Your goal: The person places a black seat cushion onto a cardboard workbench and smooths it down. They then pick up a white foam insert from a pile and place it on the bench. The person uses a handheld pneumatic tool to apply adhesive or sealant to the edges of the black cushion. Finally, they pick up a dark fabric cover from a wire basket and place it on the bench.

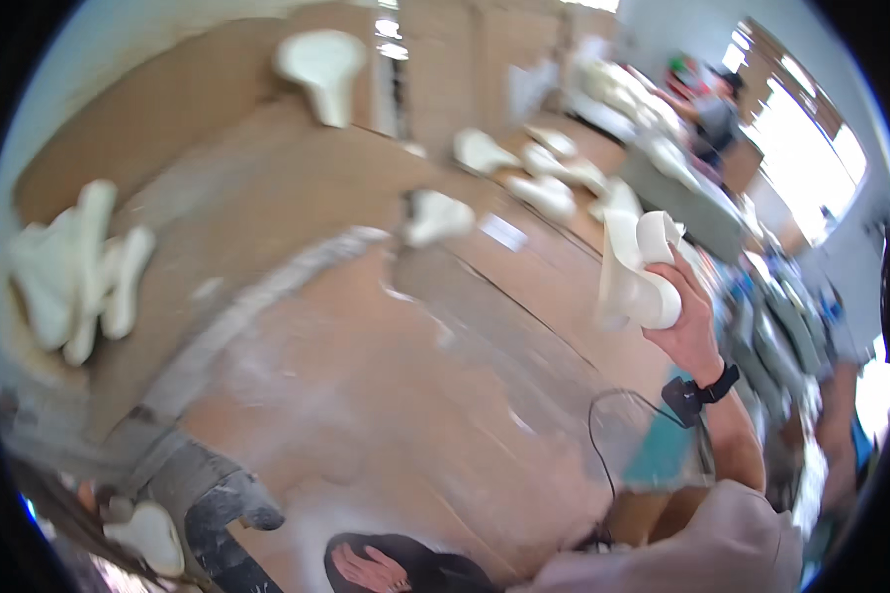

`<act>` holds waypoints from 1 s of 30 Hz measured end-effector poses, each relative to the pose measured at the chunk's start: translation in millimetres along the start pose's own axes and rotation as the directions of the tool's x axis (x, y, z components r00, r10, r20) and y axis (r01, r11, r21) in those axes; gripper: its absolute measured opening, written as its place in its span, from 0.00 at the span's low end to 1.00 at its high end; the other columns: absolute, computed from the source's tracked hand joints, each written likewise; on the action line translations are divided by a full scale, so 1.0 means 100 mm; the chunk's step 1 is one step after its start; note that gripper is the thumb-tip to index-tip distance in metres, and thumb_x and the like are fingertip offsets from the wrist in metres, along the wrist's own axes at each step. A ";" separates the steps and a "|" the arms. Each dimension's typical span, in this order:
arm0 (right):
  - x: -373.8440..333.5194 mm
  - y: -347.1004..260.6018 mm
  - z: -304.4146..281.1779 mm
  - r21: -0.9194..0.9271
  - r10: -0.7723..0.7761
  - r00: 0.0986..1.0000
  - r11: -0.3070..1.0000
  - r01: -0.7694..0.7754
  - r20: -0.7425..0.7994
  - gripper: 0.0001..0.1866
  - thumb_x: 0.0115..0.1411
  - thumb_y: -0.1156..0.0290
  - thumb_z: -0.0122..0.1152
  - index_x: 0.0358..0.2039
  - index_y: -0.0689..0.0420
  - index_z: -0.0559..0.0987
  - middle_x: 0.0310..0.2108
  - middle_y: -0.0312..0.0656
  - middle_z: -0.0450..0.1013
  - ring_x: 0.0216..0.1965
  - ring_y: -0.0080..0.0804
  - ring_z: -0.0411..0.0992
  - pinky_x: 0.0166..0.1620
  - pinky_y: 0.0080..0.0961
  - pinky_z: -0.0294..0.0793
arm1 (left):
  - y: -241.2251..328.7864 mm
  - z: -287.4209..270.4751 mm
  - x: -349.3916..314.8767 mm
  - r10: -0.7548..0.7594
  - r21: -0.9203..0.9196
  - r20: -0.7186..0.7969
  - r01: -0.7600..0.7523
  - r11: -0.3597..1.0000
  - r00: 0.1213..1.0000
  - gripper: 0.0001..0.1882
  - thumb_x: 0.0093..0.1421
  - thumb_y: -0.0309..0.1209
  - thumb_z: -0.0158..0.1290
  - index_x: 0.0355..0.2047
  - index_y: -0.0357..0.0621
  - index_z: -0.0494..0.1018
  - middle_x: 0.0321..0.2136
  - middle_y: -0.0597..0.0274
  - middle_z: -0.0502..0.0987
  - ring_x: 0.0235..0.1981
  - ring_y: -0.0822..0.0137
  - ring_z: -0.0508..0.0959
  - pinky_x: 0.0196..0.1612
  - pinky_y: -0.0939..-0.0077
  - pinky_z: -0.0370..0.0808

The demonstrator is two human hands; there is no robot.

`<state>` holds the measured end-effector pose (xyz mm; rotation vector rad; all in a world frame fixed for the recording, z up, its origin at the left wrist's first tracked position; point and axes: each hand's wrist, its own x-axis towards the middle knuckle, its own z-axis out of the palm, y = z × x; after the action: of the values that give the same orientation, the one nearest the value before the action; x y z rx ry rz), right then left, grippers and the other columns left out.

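Note:
My right hand point(686, 326), wearing a black wrist device point(687, 400), is raised at the right. Its fingers wrap round a smooth white moulded piece point(623, 277) with curled, cuff-like ends. What the piece is, I cannot make out. At the lower edge, my left hand point(368, 570) lies on dark cloth with its fingers stretched out, holding nothing. Similar white pieces lie on the brown worktop point(445, 395): one with a wide head and narrow stem point(321, 69) at the back, a smaller one point(438, 217) near the middle, and several point(539, 173) further right.
Another group of white pieces point(84, 272) leans at the far left. A dark worn bracket-like object point(222, 509) is at the lower left. A thin cable point(595, 435) runs from the wrist device. Grey forms point(771, 346) are stacked at the right, and another person point(717, 114) is beyond.

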<state>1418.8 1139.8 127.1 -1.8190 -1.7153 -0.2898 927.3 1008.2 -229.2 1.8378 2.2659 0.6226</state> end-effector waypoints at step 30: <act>4.15 -1.34 3.17 0.291 -0.207 0.897 0.952 0.094 0.390 0.27 0.48 0.58 0.66 0.48 0.59 0.84 0.44 0.52 0.82 0.46 0.50 0.80 0.52 0.38 0.78 | -0.05 -0.01 -0.03 -0.170 0.087 -0.206 0.191 0.978 0.964 0.24 0.65 0.38 0.54 0.57 0.36 0.71 0.58 0.46 0.72 0.63 0.45 0.68 0.66 0.50 0.62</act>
<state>1267.6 1657.3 143.1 -1.6276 -2.0765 0.2827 923.2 1003.9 -231.1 1.6513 2.6068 0.6937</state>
